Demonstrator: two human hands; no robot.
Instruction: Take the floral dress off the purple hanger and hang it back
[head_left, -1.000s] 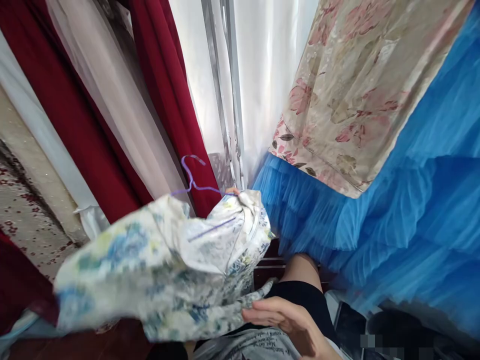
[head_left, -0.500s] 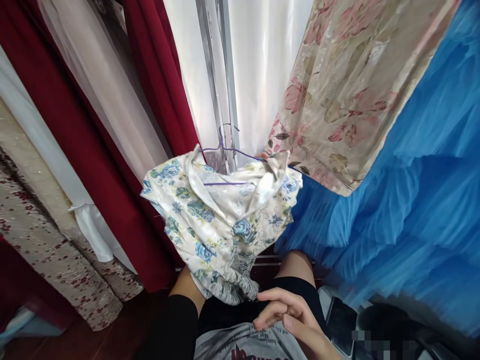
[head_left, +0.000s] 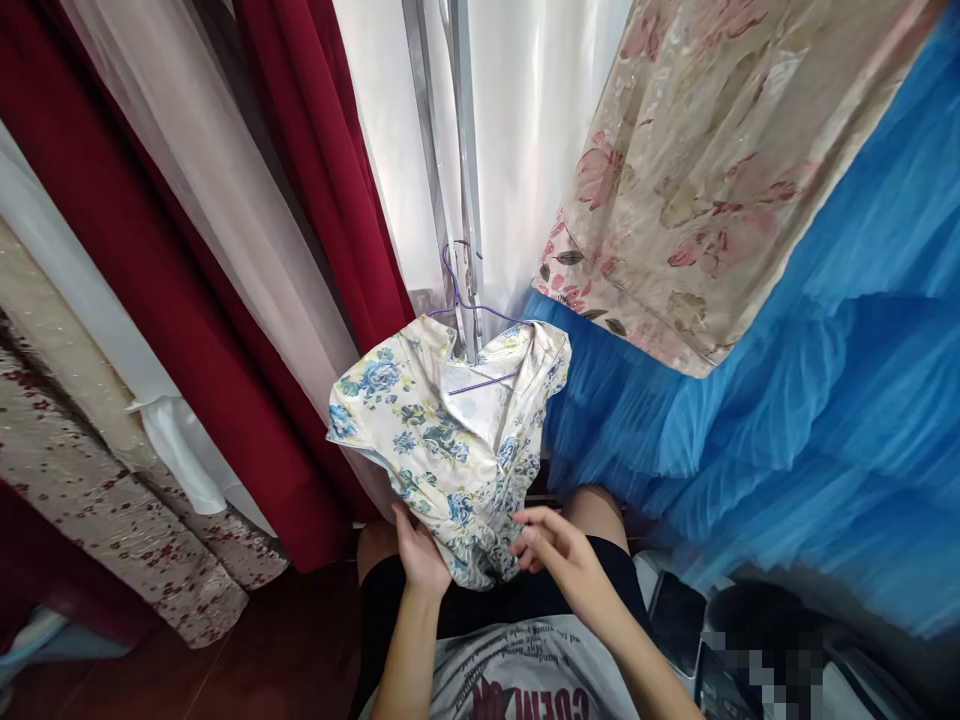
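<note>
A short-sleeved blouse (head_left: pixel 420 410), white with blue and green flowers and an open V neck, hangs in front of me on a thin purple hanger (head_left: pixel 480 308). The hanger's hook is up against a grey metal upright. My left hand (head_left: pixel 424 560) lies along the blouse's lower left edge, one digit stretched upward; the other fingers are partly hidden by the fabric. At the lower right edge is my right hand (head_left: pixel 559 548), fingers apart and slightly bent, the tips close to or touching the gathered cloth. Neither hand touches the hanger.
Long dark red, pale and patterned garments (head_left: pixel 247 420) hang on the left. A beige cloth with pink flowers (head_left: pixel 690 200) and a blue ruffled tulle garment (head_left: pixel 787 400) hang on the right. Dark objects (head_left: pixel 679 620) stand low at the right, beside my leg.
The hand at the hanger's right side is gone from there. My left hand now shows at the blouse's lower left. The blouse has turned, and my right hand has moved up to its edge.
</note>
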